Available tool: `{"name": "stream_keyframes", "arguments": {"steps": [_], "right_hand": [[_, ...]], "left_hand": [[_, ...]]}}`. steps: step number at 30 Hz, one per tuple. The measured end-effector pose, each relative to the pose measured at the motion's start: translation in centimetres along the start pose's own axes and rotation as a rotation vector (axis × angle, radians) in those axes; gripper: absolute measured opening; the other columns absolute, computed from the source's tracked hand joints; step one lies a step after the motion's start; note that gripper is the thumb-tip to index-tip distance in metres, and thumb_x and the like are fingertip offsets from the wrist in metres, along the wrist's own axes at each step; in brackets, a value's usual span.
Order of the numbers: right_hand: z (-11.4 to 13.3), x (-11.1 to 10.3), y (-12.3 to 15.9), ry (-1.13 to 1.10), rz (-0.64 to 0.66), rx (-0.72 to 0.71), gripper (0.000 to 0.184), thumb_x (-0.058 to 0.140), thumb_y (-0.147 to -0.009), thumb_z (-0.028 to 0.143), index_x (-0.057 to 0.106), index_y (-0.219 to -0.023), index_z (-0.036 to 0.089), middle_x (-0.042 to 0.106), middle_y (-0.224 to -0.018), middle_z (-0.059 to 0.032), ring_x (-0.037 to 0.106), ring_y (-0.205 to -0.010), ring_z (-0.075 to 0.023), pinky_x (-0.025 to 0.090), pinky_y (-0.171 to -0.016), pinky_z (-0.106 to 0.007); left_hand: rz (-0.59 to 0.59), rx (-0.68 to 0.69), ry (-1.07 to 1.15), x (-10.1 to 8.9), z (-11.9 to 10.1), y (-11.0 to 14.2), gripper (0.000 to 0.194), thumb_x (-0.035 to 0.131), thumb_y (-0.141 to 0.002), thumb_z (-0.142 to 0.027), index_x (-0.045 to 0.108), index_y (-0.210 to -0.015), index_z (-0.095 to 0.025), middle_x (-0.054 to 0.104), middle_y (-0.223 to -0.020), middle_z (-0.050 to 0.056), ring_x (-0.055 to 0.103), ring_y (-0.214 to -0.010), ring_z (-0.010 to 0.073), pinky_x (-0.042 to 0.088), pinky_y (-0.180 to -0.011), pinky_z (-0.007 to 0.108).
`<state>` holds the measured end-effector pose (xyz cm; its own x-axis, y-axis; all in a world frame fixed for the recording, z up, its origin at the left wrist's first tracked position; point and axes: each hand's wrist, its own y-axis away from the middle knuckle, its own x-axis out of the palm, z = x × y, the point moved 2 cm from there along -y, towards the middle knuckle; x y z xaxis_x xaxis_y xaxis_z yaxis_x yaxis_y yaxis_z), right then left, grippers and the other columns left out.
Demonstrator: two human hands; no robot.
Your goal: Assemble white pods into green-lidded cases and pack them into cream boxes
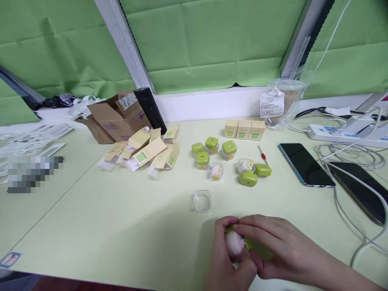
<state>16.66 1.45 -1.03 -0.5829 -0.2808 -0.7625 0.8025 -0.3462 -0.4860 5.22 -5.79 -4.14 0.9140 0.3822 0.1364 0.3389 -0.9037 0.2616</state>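
Observation:
Both my hands meet at the near edge of the table. My left hand [228,262] pinches a small pale pink round piece [233,243]. My right hand [273,246] wraps over a green lid [249,245] pressed against that piece. Just beyond them stands an empty clear square jar [202,201]. Further back sit several green-lidded jars [211,150], an open jar with a pale insert [216,171], another open jar [245,165] and two loose green lids [254,174].
Three small tan boxes [244,129] stand in a row at the back. A heap of flattened tan cartons [145,152] and a brown cardboard box [113,117] lie left. Two phones [305,164], cables, a power strip [345,133] and a bagged drink cup [280,103] are right.

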Motion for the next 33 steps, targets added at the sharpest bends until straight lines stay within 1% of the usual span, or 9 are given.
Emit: {"name": "stream_keyframes", "arguments": {"steps": [3, 8, 13, 16, 19, 23, 28, 30, 33], "right_hand": [[0.3, -0.1, -0.1, 0.065, 0.015, -0.043, 0.032, 0.049, -0.079, 0.011, 0.057, -0.11, 0.014, 0.071, -0.095, -0.0104, 0.069, -0.086, -0.0186, 0.058, -0.066, -0.023], [0.4, -0.4, 0.2, 0.16, -0.029, -0.15, 0.029, 0.051, -0.087, 0.022, 0.053, -0.114, 0.011, 0.073, -0.094, -0.0131, 0.069, -0.089, -0.0206, 0.059, -0.074, -0.025], [-0.2, -0.3, 0.5, 0.071, -0.035, -0.045, 0.04, 0.051, -0.078, 0.008, 0.052, -0.117, 0.016, 0.07, -0.105, -0.0098, 0.067, -0.097, -0.0178, 0.057, -0.075, -0.022], [-0.3, -0.3, 0.4, 0.001, -0.027, -0.014, 0.043, 0.053, -0.077, 0.005, 0.051, -0.117, 0.02, 0.069, -0.105, -0.0078, 0.066, -0.098, -0.0166, 0.057, -0.076, -0.022], [-0.3, -0.4, 0.3, -0.044, -0.017, -0.001, 0.04, 0.056, -0.075, 0.004, 0.051, -0.111, 0.022, 0.068, -0.102, -0.0071, 0.066, -0.092, -0.0158, 0.056, -0.071, -0.021], [-0.3, -0.5, 0.3, -0.075, 0.008, 0.006, 0.041, 0.056, -0.072, 0.005, 0.051, -0.109, 0.022, 0.068, -0.103, -0.0083, 0.066, -0.091, -0.0167, 0.056, -0.071, -0.022], [-0.2, -0.5, 0.5, -0.084, -0.01, 0.007, 0.04, 0.057, -0.07, 0.007, 0.05, -0.106, 0.021, 0.068, -0.099, -0.0095, 0.066, -0.084, -0.0181, 0.056, -0.067, -0.024], [-0.1, -0.6, 0.4, -0.091, -0.012, 0.006, 0.038, 0.057, -0.07, 0.007, 0.05, -0.105, 0.021, 0.068, -0.094, -0.0086, 0.066, -0.079, -0.0177, 0.056, -0.063, -0.024], [0.1, -0.7, 0.2, -0.159, 0.004, 0.031, 0.041, 0.056, -0.07, 0.006, 0.05, -0.107, 0.022, 0.067, -0.095, -0.0075, 0.066, -0.08, -0.0172, 0.056, -0.065, -0.024]], "left_hand": [[0.018, 0.005, -0.075, 0.0, -0.2, 0.2, 0.046, 0.05, -0.056, -0.006, 0.048, -0.1, -0.02, 0.059, -0.092, 0.003, 0.059, -0.087, 0.0206, 0.049, -0.074, 0.032], [0.059, 0.063, -0.153, 0.0, -1.1, 0.6, 0.046, 0.05, -0.058, -0.005, 0.049, -0.101, -0.02, 0.057, -0.095, 0.003, 0.057, -0.091, 0.0205, 0.045, -0.087, 0.035], [0.173, 0.035, 0.032, -0.5, -1.2, 0.5, 0.043, 0.058, -0.072, -0.021, 0.043, -0.113, -0.02, 0.054, -0.106, 0.007, 0.055, -0.094, 0.021, 0.046, -0.084, 0.035], [0.176, -0.028, 0.129, -1.0, -0.9, 0.2, 0.041, 0.056, -0.08, -0.033, 0.041, -0.116, -0.021, 0.051, -0.111, 0.008, 0.053, -0.097, 0.0207, 0.047, -0.083, 0.035], [0.203, -0.052, 0.149, -1.1, -0.9, 0.2, 0.034, 0.057, -0.082, -0.032, 0.041, -0.11, -0.022, 0.051, -0.103, 0.004, 0.054, -0.087, 0.0147, 0.048, -0.077, 0.028], [0.323, -0.043, 0.235, -0.5, -1.0, 0.3, 0.036, 0.059, -0.082, -0.039, 0.035, -0.105, -0.023, 0.05, -0.094, 0.001, 0.053, -0.064, 0.0075, 0.047, -0.057, 0.021], [0.446, -0.07, 0.253, 0.0, -0.9, 0.6, 0.039, 0.058, -0.084, -0.041, 0.028, -0.102, -0.023, 0.049, -0.066, -0.006, 0.045, -0.053, 0.0054, 0.041, -0.052, 0.017], [0.459, -0.084, 0.228, -0.1, -0.8, 0.7, 0.038, 0.058, -0.084, -0.041, 0.029, -0.101, -0.022, 0.049, -0.062, -0.007, 0.044, -0.052, 0.0059, 0.04, -0.052, 0.018], [0.403, -0.084, 0.203, -0.4, -0.9, 0.7, 0.041, 0.063, -0.08, -0.043, 0.034, -0.1, -0.022, 0.049, -0.07, -0.006, 0.043, -0.054, 0.005, 0.04, -0.052, 0.018]]}}
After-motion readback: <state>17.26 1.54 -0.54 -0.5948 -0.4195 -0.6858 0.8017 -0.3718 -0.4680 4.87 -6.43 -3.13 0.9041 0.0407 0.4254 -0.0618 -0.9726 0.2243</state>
